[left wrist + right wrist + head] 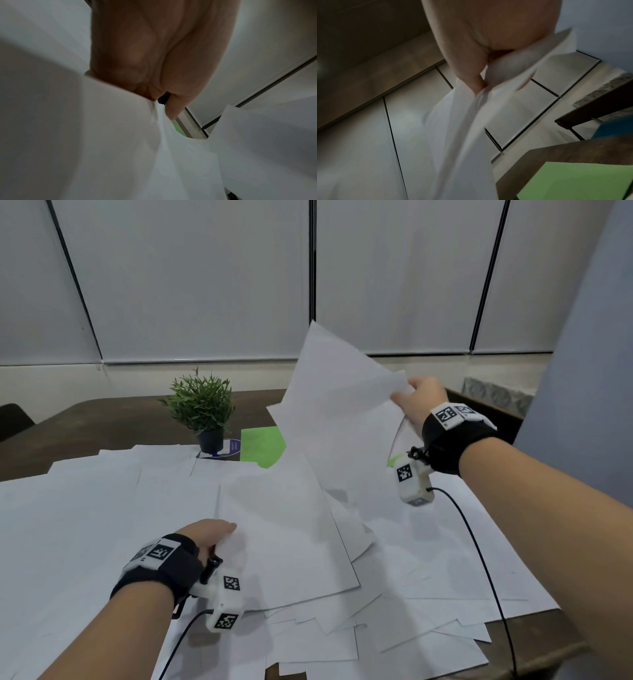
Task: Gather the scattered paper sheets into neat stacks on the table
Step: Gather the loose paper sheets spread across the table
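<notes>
Task early, by my judgement: no squared stack visible anywhere.

Worktop (102, 419): dark brown wood, matte, mostly buried under sheets.

Loose sheets (85, 508): thin white paper, flat rectangles overlapping at all angles. They spread from just in front of the plant out to the near edge, some corners overhanging it. Nearly all still to gather.

Raised sheets (329, 392): right of the plant and higher, a few white pages tilted up and flexing. Right hand (419, 402) pinches their right edge between thumb and fingers.

Lower sheets (284, 529): well in front of the plant, edges fanned, not aligned. Left hand (209, 534) grips their left edge, thumb on top.

Green sheet (262, 446): bright, flat, just right of the plant, part-covered by white pages.

Plant (202, 405): small, leafy, black pot, upright.
</notes>
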`<action>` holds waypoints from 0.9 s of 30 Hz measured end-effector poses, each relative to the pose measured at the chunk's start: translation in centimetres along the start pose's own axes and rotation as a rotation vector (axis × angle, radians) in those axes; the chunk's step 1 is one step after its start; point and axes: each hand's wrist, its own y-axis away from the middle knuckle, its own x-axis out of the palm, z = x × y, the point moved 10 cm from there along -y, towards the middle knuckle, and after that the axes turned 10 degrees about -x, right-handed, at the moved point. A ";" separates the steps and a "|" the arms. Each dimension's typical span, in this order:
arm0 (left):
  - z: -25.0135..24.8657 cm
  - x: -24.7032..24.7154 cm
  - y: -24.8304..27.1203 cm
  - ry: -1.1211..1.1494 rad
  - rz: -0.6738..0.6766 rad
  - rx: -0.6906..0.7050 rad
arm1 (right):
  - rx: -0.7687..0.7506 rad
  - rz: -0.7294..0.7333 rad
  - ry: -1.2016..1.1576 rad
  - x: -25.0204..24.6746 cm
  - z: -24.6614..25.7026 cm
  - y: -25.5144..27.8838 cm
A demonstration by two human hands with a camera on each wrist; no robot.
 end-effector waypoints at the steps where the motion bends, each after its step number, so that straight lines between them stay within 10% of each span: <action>1: 0.1 0.0 -0.4 0.051 0.013 0.007 | -0.009 -0.034 -0.012 -0.7 0.3 -0.3; 18: 0.4 0.8 -0.4 0.265 0.160 0.015 | 0.028 -0.073 -0.052 -3.7 2.5 -1.4; 27: -0.1 1.3 1.7 0.211 0.220 0.053 | 0.151 0.179 -0.237 -1.6 2.9 -2.7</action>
